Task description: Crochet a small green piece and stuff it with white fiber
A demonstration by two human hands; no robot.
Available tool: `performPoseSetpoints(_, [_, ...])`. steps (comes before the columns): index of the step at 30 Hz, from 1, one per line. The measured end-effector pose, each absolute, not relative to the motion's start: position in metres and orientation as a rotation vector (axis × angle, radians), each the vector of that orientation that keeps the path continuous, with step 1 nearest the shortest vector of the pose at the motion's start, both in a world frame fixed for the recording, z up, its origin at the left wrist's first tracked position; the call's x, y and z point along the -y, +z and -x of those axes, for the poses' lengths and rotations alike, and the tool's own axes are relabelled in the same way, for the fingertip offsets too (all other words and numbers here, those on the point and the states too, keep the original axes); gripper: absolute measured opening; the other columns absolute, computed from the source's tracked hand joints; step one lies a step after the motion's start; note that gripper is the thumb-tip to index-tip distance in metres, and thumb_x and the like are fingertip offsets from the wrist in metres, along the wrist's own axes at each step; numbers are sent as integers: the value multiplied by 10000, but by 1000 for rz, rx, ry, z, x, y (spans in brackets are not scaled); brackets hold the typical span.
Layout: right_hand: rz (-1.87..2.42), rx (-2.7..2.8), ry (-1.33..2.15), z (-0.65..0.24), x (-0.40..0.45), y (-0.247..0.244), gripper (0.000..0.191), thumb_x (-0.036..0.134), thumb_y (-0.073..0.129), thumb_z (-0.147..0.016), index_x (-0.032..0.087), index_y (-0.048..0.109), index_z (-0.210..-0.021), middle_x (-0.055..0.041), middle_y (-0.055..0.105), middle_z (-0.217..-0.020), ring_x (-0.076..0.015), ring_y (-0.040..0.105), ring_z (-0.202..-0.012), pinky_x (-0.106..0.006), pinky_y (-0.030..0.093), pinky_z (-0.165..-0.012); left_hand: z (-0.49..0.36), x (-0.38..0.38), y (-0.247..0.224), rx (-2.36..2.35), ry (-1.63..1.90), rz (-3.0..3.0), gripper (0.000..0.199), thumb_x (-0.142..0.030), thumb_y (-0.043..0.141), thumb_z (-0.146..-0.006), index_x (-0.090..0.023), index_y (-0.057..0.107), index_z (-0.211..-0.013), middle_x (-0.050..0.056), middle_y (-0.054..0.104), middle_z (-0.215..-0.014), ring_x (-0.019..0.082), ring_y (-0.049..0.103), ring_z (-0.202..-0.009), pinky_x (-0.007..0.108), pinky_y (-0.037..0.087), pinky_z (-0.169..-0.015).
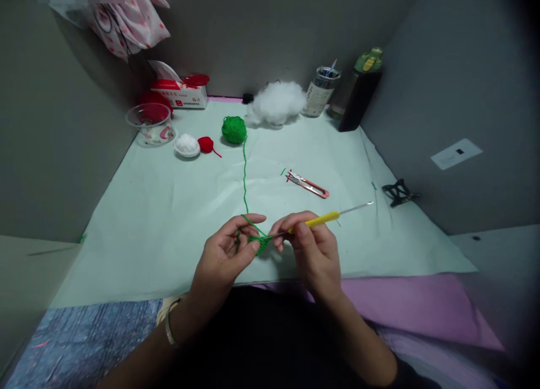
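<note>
Between thumb and fingers, my left hand (228,248) pinches a small green crochet piece (260,245). A strand of green yarn (245,180) runs over its raised index finger and back to a green yarn ball (234,130). My right hand (314,245) is closed around the yellow handle of a crochet hook (323,219). One metal end of the hook meets the green piece; the other end points up to the right. Thread snips (307,184) with orange handles lie beyond my right hand, beside short red and green yarn scraps.
White stuffing (278,103), a can of pens (321,92) and a dark bottle (358,90) stand at the back. Back left are a clear plastic tub (156,131), a tissue box (185,95), white yarn (187,145) and red yarn (206,144). A black claw clip (399,193) lies right.
</note>
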State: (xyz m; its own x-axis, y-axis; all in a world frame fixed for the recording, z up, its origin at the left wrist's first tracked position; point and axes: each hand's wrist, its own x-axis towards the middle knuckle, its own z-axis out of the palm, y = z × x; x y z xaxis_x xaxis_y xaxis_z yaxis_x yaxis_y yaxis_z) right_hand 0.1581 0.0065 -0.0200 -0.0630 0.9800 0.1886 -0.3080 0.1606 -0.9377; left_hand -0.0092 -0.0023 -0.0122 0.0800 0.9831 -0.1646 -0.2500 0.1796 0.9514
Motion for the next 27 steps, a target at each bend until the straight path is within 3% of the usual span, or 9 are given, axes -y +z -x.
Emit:
performPoseSetpoints(8, [855, 1398, 1010, -160, 0, -17, 218, 237, 518, -1076, 245, 732, -1041, -30, 729, -946, -147, 661, -777, -318, 546, -720, 10, 3, -11, -1132, 1171, -1016, 274, -219, 775, -848, -224, 796, -1121, -25, 511, -700, 141, 504, -735, 257, 445, -747])
performPoseSetpoints(17, [798, 1603, 676, -154, 9, -21, 221, 194, 547, -1041, 264, 735, -1134, -69, 759, -972, -227, 701, -924, -409, 569, -788, 7, 8, -11, -1206, 1196, -1063, 275, -182, 757, -850, -234, 791, -1118, -26, 532, -707, 149, 536, -758, 259, 452, -750])
performPoseSetpoints(27, [848, 921, 1376, -150, -9, -16, 250, 430, 650, -1002, 211, 685, -886, -12, 714, -812, -117, 619, -637, -259, 542, -641, 8, 3, -13, -1056, 1149, -920, 369, -253, 834, -813, -223, 772, -1175, 1, 644, -866, 108, 484, -691, 248, 449, -717])
